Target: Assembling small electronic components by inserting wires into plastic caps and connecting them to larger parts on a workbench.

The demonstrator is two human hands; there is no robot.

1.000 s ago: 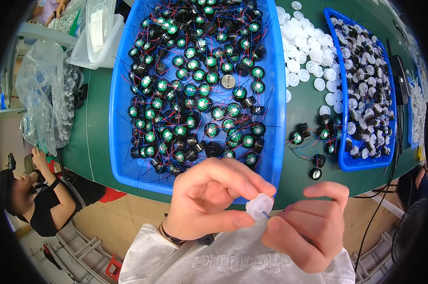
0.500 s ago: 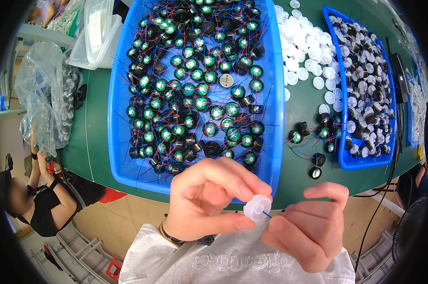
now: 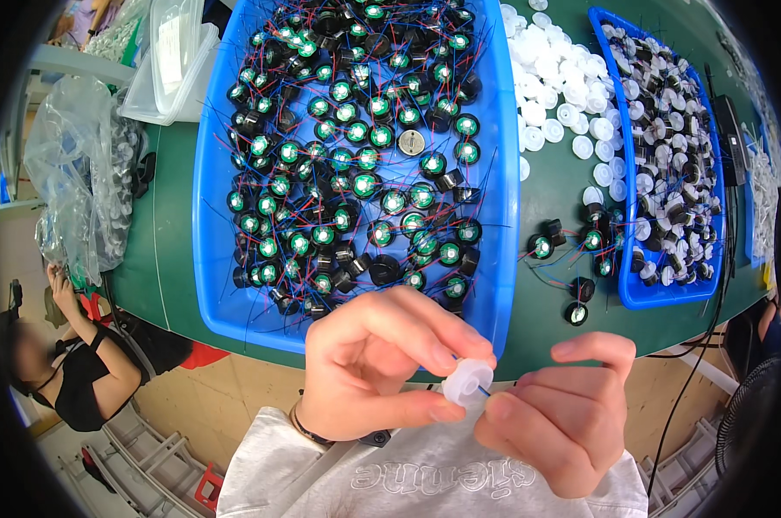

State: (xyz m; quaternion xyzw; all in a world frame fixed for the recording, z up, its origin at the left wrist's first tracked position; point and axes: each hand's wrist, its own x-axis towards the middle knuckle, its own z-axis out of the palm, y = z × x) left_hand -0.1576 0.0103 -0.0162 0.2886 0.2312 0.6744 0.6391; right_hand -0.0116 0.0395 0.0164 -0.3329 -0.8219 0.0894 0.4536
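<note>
Since the earlier frames the white plastic cap [image 3: 468,381] has been turned a little between the hands, and the right hand [image 3: 556,414] has been drawn slightly lower; the left hand [image 3: 382,363] is kept much where it was.

Nearest, in front of the chest and above the grey sweatshirt [image 3: 425,475]: the cap is pinched between left thumb and forefinger, those fingers [image 3: 446,341] curled over its rim. A thin blue wire [image 3: 485,393] is seen leaving the cap toward the right hand, whose fingers are closed on it in a fine pinch; what else that hand may hold cannot be told.

Handling, as judged: the cap is taken to be very light, stiff, thin-walled moulded plastic, smooth and likely slippery. It is best held at the rim, as now, with gentle pressure. The wire is judged fine and easily kinked or pulled loose, and is best held close to the cap.

Pose: both wrists are raised and bent inward, the hands nearly touching, with forearms entering from the lower edge.

Farther off, on the green tabletop [image 3: 170,216]: a large blue tray [image 3: 213,259] of small black buzzers with green faces and red and blue leads; a few loose buzzers [image 3: 572,259] to its right; a heap of white caps [image 3: 554,78]; a second blue tray [image 3: 632,298] of capped pieces. Clear bags [image 3: 71,181] are at far left.
</note>
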